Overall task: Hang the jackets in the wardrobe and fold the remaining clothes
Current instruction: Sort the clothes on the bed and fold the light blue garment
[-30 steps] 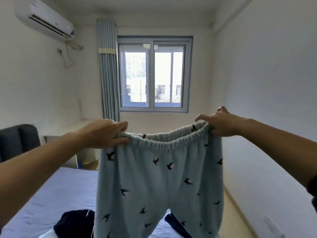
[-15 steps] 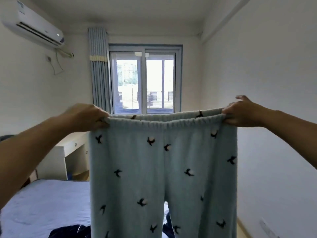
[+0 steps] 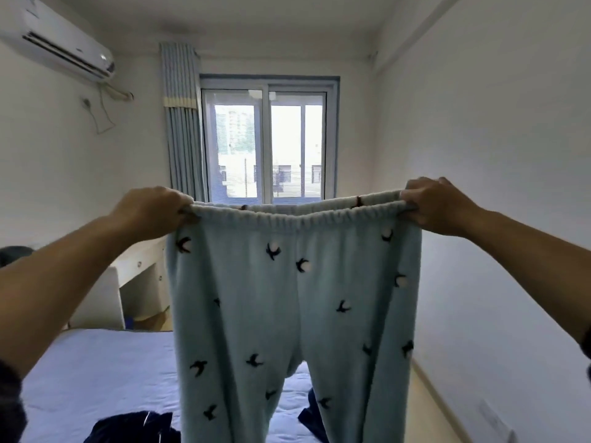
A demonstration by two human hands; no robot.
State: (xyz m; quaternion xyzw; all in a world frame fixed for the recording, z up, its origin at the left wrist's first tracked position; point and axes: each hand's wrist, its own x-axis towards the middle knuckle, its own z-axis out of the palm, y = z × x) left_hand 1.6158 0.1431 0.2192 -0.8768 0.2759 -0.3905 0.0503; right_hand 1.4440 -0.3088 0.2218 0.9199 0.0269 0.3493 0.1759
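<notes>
Head view: left hand (image 3: 150,212) and right hand (image 3: 439,206), two grips, clench waistband of one pyjama trousers (image 3: 287,298).

The pale blue trousers (image 3: 297,298) run off the bottom edge, their legs hiding part of the dark clothes (image 3: 134,426) on the bed (image 3: 96,372), and the air conditioner (image 3: 57,43) is cut off at the left edge.

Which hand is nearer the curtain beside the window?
Left. The left hand, gripping the waistband of the pyjama trousers, appears just below the foot of the curtain. The right hand holds the other end, out past the right side of the window.
</notes>
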